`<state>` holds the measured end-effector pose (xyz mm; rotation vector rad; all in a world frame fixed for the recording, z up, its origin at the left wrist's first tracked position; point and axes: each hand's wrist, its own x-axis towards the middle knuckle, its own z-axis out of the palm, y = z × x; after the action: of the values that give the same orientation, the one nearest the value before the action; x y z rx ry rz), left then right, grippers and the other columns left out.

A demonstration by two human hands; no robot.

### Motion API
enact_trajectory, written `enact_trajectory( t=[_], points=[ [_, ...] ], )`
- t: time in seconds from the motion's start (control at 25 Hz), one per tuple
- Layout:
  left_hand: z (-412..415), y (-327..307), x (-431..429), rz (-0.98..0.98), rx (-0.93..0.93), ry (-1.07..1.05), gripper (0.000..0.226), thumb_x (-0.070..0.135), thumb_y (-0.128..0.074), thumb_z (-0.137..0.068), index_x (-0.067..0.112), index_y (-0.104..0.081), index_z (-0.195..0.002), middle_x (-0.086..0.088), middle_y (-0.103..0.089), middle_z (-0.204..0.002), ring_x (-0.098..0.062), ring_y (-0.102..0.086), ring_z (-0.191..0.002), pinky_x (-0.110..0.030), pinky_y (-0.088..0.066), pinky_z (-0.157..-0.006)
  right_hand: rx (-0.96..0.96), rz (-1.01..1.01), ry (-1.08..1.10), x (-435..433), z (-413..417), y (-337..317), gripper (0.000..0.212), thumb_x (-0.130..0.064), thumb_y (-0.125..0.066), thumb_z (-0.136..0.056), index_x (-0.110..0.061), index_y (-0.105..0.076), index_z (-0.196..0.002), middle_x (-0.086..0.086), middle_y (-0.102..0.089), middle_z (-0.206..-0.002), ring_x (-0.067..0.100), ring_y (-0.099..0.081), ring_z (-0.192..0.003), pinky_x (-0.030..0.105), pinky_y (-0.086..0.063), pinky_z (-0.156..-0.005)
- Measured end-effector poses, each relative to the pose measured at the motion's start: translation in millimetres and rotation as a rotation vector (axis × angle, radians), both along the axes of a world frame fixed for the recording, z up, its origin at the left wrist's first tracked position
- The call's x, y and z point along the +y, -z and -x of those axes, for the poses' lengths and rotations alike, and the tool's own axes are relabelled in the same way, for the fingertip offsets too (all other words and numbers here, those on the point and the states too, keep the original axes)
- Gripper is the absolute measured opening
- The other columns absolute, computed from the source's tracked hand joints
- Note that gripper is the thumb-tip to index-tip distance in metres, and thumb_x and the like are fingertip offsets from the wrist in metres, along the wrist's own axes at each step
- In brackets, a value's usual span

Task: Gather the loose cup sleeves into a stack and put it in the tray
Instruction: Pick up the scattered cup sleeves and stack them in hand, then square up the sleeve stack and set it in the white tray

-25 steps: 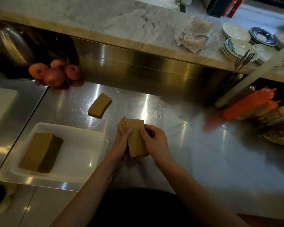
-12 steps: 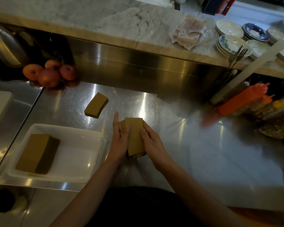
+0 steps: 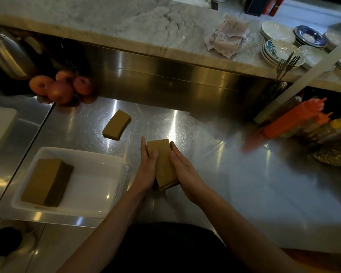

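Note:
A small stack of brown cardboard cup sleeves stands on the steel counter, pressed between my two hands. My left hand lies flat against its left side, and my right hand against its right side. Another small pile of sleeves lies flat on the counter farther back and to the left. A white plastic tray sits at the left and holds a thick block of stacked sleeves.
Red apples sit at the back left beside a metal pot. Orange squeeze bottles and jars crowd the right. Plates, forks and crumpled receipts lie on the raised marble ledge.
The sleeves between my hands were fanned apart at the top a second ago; now they are squared into one even stack, with both palms flat against its sides.

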<state>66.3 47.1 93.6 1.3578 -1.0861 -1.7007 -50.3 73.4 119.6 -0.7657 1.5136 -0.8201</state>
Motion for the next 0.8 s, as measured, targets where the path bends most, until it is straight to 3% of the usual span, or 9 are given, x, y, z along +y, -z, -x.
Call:
enact_trajectory(
  t=[0.12, 0.24, 0.44, 0.6, 0.72, 0.8],
  points=[
    [2.6, 2.0, -0.1, -0.038, 0.0, -0.002, 0.059, 0.045, -0.03, -0.103, 0.042, -0.001, -0.154, 0.008, -0.032, -0.145, -0.006, -0.054, -0.106, -0.029, -0.053, -0.082, -0.071, -0.065, 0.046, 0.1, -3.7, 4.3, 0.053, -0.049, -0.031, -0.1, -0.041, -0.015, -0.15, -0.004, -0.033, -0.153, 0.016, -0.044, -0.13, 0.043, -0.038, -0.11],
    [4.6, 5.1, -1.8, -0.097, 0.022, -0.043, 0.057, 0.047, -0.035, -0.102, 0.032, -0.02, -0.155, -0.005, -0.046, -0.147, -0.02, -0.058, -0.115, -0.039, -0.053, -0.091, -0.095, -0.062, 0.03, 0.2, -4.6, 4.9, 0.054, -0.047, -0.031, -0.101, -0.04, -0.012, -0.151, -0.006, -0.035, -0.15, 0.015, -0.044, -0.129, 0.042, -0.038, -0.111],
    [3.4, 3.5, -2.4, -0.101, 0.025, -0.024, 0.051, 0.047, -0.034, -0.102, 0.031, -0.027, -0.15, -0.001, -0.051, -0.136, -0.01, -0.059, -0.106, -0.027, -0.053, -0.077, -0.145, -0.098, 0.046, -4.6, 1.7, 6.8, 0.054, -0.051, -0.034, -0.099, -0.033, -0.026, -0.149, 0.001, -0.046, -0.143, 0.022, -0.053, -0.123, 0.047, -0.043, -0.106],
    [1.0, 7.5, -6.2, -0.11, 0.039, -0.03, 0.055, 0.046, -0.034, -0.102, 0.028, -0.024, -0.154, -0.002, -0.05, -0.138, -0.013, -0.06, -0.111, -0.03, -0.054, -0.084, -0.138, -0.084, 0.034, -5.0, -6.9, 4.3, 0.052, -0.047, -0.034, -0.1, -0.033, -0.025, -0.15, 0.001, -0.046, -0.143, 0.021, -0.052, -0.123, 0.045, -0.042, -0.107],
    [-5.0, 11.3, -3.4, -0.108, 0.065, -0.026, 0.044, 0.043, -0.034, -0.103, 0.03, -0.032, -0.145, 0.002, -0.054, -0.132, -0.01, -0.061, -0.108, -0.027, -0.055, -0.081, -0.064, -0.051, -0.087, -4.9, -7.8, -1.9, 0.052, -0.043, -0.033, -0.102, -0.035, -0.019, -0.15, -0.002, -0.044, -0.141, 0.019, -0.052, -0.12, 0.037, -0.045, -0.102],
    [-6.0, 14.8, -2.0, -0.105, 0.073, 0.007, 0.05, 0.045, -0.038, -0.101, 0.027, -0.034, -0.147, 0.0, -0.054, -0.136, -0.015, -0.06, -0.114, -0.034, -0.054, -0.091, -0.02, -0.042, -0.088, -3.8, -2.5, 0.7, 0.051, -0.041, -0.035, -0.102, -0.034, -0.021, -0.151, -0.003, -0.045, -0.139, 0.017, -0.052, -0.118, 0.035, -0.046, -0.099]
  ],
)
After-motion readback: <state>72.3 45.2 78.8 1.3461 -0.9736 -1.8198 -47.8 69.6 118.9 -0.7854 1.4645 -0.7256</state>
